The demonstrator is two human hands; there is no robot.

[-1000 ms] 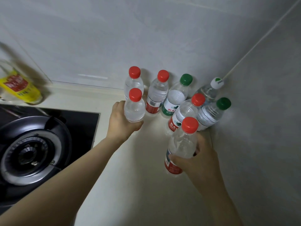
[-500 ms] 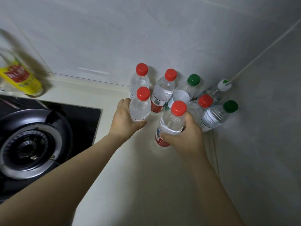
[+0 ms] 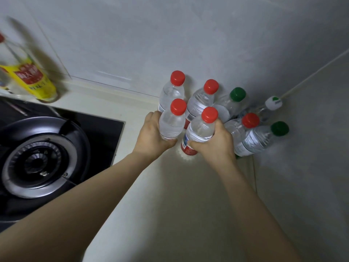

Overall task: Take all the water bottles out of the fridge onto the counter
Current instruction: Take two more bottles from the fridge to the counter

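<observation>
Two bottles in hand. Left grip (image 3: 151,137) wraps the waist of one red-capped bottle (image 3: 172,120). Right grip (image 3: 213,146) wraps a second bottle (image 3: 201,129) at its 3 o'clock, base apparently on the surface (image 3: 151,195). Forearms extended, palms inward. Judged full: weighty, thin-walled, possibly slick, so grasp mid-body. Six other bottles (image 3: 226,106) are clustered beyond, 1 o'clock, in the corner.

Clear water bottles, all. Left front bottle (image 3: 171,127), back-left bottle (image 3: 171,94), back-middle bottle (image 3: 200,104) & right-side bottle (image 3: 235,130) are wearing red caps; so is right front bottle (image 3: 200,132), w/ red & white label. Rear bottle (image 3: 229,105) & far-right bottle (image 3: 258,138) are wearing dark green caps. Corner bottle (image 3: 264,113) is wearing white cap w/ green mark. Counter (image 3: 170,195) is showing cream; wall (image 3: 170,35) pale mottled grey. Stove (image 3: 105,129) is gleaming black w/ silver ring. Blurred bottle (image 3: 32,80) is showing yellow w/ red label.
</observation>
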